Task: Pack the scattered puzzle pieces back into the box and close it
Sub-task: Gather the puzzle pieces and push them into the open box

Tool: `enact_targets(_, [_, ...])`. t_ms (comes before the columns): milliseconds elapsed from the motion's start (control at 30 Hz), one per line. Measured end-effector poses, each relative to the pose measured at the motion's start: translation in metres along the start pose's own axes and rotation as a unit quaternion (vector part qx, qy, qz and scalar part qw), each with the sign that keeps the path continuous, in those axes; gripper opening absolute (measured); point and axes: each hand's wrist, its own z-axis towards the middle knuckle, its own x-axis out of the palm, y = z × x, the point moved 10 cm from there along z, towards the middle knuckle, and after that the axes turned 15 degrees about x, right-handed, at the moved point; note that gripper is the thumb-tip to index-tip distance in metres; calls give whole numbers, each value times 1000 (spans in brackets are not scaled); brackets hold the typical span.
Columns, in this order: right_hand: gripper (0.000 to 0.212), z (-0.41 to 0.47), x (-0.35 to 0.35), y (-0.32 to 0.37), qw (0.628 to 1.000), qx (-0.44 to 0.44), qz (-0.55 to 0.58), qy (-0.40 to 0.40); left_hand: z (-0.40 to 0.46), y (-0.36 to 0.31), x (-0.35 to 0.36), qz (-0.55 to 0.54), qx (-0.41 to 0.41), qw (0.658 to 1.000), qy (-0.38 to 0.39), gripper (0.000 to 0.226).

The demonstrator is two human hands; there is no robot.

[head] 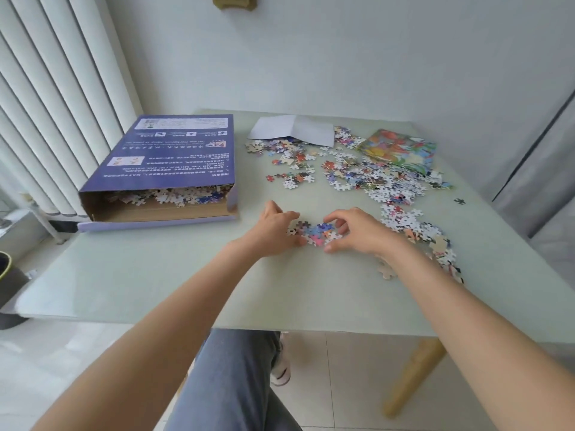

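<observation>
Both hands gather a small clump of puzzle pieces on the table.

The left grip (275, 230) and right grip (351, 230) curl round the small clump (314, 233) between them; the open box (158, 185) lies left, the scattered pieces (373, 175) beyond and right.

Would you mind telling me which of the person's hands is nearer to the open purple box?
The left hand is nearer, just right of the purple box's open end. The right hand lies farther right, across the small pile of pieces both hands cup.

Bare forearms, grey-blue trousers (230, 381)
</observation>
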Motion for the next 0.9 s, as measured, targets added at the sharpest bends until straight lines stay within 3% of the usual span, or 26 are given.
enact_targets(100, [60, 12, -1, 8, 1000, 12, -4, -3, 8, -8, 4, -33, -4, 999, 11, 59])
enact_targets(300, [71, 25, 2, 14, 996, 44, -75, 22, 12, -17, -1, -47, 15, 999, -3, 45])
enact_targets(467, [33, 19, 7, 21, 990, 39, -126, 54, 15, -15, 1, -53, 9, 999, 1, 43])
enact_targets(567, [39, 19, 7, 22, 990, 37, -121, 54, 17, -12, 4, -43, -3, 999, 13, 45])
enact_targets(733, [71, 20, 4, 21, 989, 55, -131, 34, 18, -9, 6, -18, -31, 999, 33, 61])
enact_targets(900, [53, 14, 6, 26, 983, 72, -160, 62, 23, -8, 6, -51, -52, 996, 56, 61])
